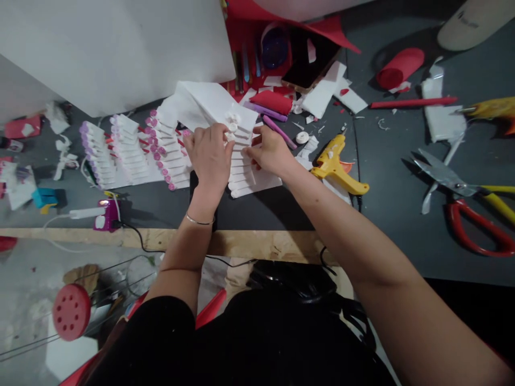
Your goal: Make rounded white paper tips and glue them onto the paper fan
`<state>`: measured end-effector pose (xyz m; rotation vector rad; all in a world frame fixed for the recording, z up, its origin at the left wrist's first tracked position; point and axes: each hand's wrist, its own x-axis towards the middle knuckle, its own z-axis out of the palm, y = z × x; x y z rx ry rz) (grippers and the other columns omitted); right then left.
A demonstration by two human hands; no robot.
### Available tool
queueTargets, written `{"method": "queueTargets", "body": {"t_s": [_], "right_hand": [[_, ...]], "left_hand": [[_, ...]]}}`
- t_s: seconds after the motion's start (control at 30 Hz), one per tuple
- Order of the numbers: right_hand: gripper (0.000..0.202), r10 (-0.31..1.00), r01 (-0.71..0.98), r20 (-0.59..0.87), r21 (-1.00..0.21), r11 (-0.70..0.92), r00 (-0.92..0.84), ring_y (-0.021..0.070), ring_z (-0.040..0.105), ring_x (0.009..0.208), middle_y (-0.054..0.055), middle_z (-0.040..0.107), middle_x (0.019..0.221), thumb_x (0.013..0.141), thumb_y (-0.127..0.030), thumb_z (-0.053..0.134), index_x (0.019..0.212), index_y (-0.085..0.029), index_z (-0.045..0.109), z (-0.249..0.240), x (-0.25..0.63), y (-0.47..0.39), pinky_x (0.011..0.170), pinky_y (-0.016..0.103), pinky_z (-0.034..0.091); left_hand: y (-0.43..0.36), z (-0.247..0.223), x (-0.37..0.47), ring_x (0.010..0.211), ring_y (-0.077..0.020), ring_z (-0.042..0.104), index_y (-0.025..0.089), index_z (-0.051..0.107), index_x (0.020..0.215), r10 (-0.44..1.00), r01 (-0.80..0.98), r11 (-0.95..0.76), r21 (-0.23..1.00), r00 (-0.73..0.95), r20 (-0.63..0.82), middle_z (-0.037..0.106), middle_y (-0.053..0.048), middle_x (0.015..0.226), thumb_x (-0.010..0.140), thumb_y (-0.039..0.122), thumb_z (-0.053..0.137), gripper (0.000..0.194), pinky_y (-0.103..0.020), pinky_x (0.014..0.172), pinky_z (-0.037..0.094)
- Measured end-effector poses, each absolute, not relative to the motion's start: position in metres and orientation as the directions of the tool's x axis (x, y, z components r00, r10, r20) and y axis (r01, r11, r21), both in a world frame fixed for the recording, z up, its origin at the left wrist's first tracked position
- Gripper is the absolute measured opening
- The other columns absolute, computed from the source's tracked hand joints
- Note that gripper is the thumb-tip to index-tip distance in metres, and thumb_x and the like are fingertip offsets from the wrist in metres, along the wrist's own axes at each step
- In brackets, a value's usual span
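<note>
Both hands rest on a white paper piece made of several rolled tubes stepped like a fan (245, 177), lying on the dark table (382, 177). My left hand (210, 155) presses down on its left side, fingers curled over the tubes. My right hand (270, 153) pinches its right edge. Small white rolled discs (232, 119) sit at the top of the piece, under a folded white sheet (201, 104). To the left lie similar stepped pieces with purple and pink tips (132, 155).
A yellow glue gun (336, 166) lies just right of my right hand. Red-handled scissors (462, 198) lie at far right. Red paper rolls (399, 67), a phone (308, 67), scraps and a pink device with a cable (105, 213) lie around. A wooden edge (249, 244) fronts the table.
</note>
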<state>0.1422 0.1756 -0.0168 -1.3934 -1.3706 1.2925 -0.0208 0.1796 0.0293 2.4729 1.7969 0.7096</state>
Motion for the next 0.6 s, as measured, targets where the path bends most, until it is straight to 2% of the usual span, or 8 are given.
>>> {"method": "queueTargets", "body": {"t_s": [0.13,0.27,0.4,0.6], "right_hand": [[0.071,0.988,0.191,-0.127,-0.976,-0.108,-0.088,0.0225,0.074,0.082,0.011,0.063,0.118,0.092,-0.021,0.068,0.156,-0.023,0.039,-0.017,0.144,0.176,0.059,0.035,0.065],[0.086,0.991,0.212,-0.102,-0.974,-0.081,-0.088,0.0245,0.075,0.085,0.011,0.065,0.121,0.090,-0.022,0.069,0.164,-0.028,0.028,-0.016,0.146,0.175,0.061,0.036,0.065],[0.093,0.995,0.258,-0.077,-0.964,-0.057,-0.068,0.0257,0.075,0.089,0.013,0.067,0.130,0.090,-0.021,0.067,0.169,-0.028,0.019,-0.013,0.148,0.172,0.067,0.039,0.067],[0.097,0.997,0.298,0.001,-0.954,0.026,-0.083,0.0289,0.074,0.096,0.015,0.067,0.135,0.092,-0.029,0.068,0.171,-0.029,0.011,-0.024,0.150,0.177,0.074,0.043,0.067]], "left_hand": [[0.179,0.029,-0.022,0.111,-0.0335,0.056,0.028,0.060,0.108,0.901,0.892,-0.348,0.290,0.232,0.367,0.073,-0.006,0.105,0.102,0.060,0.052,0.033,-0.057,0.105,0.032],[0.177,0.030,-0.022,0.117,-0.0353,0.057,0.027,0.064,0.104,0.884,0.896,-0.377,0.232,0.274,0.379,0.073,-0.008,0.114,0.104,0.054,0.053,0.029,-0.057,0.104,0.034],[0.179,0.026,-0.021,0.113,-0.0318,0.059,0.027,0.064,0.102,0.868,0.907,-0.381,0.180,0.283,0.407,0.074,-0.006,0.106,0.106,0.051,0.052,0.027,-0.054,0.100,0.037],[0.185,0.018,-0.020,0.108,-0.0302,0.060,0.027,0.060,0.102,0.885,0.911,-0.335,0.241,0.217,0.412,0.073,-0.005,0.099,0.104,0.058,0.052,0.032,-0.055,0.103,0.037]]}}
